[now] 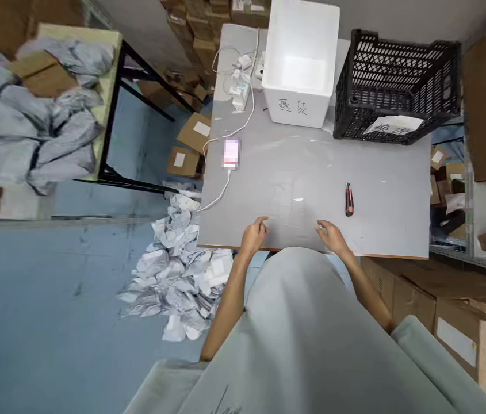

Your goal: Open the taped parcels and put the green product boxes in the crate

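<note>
A large clear plastic bag [298,190] lies flat on the grey table [389,230], showing only by its glare and faint edges. My left hand [253,234] rests at the table's near edge with curled fingers pinching the bag's near left corner. My right hand [330,234] does the same at the near right corner, fingers bent. A red and black utility knife [348,199] lies on the table just right of the bag, about a hand's width beyond my right hand.
A white bin [301,63] and a black crate [398,80] stand at the table's far side. A phone [230,153] on a white cable lies at the left. Crumpled wrappers [178,270] cover the floor to the left; cardboard boxes [462,310] stand to the right.
</note>
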### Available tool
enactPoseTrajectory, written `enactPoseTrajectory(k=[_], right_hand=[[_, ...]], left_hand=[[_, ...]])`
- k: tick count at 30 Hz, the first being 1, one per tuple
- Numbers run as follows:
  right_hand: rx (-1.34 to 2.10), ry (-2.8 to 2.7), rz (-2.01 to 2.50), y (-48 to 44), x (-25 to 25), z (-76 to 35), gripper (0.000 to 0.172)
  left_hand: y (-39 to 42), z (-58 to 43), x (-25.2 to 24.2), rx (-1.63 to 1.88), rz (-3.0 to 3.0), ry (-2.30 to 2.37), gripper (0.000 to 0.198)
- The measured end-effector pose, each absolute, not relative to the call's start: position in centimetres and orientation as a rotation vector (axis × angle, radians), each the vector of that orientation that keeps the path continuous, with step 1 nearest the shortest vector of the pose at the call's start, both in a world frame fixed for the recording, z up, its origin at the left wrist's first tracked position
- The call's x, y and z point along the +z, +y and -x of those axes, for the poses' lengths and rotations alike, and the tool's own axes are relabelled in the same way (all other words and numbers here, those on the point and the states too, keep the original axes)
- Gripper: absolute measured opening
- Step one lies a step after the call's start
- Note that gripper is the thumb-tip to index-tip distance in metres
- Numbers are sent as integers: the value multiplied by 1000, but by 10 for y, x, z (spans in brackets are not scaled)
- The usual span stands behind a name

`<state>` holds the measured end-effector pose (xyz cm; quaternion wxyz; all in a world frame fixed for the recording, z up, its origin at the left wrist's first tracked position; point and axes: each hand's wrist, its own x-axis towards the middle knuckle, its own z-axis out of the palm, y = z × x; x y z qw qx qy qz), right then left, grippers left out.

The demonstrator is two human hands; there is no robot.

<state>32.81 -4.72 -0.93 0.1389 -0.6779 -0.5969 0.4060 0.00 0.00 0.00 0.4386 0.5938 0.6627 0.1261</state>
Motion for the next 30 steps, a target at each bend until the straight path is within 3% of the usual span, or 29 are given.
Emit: enactPoseTrajectory(k=[4,9,12,17,22,26,30], right_hand=[[1186,-1609,1952,-42,-7,-347,33],[1215,-1293,1803,-43,14,-348,28],[1266,-1084,1693,-44,41,-337,43],[1225,-900,1643,-47,89,-314,68],[1076,-919,1588,-57,116,-297,80],[1033,-930,1564,-65,118,-286,78],[1008,-920,1578,-67,98,-284,69]], left_hand=[[2,-37,16,615,-1613,1561,51],[-7,-78,42,769,-1730,1465,33],[-10,-95,58,820,-1564,1392,35],[-8,-111,88,852,-1201,1359,63],[-7,-115,112,995,-1135,1283,78],[-12,-111,112,1022,-1056,1182,68],[-20,-103,101,1062,-1001,1136,37]])
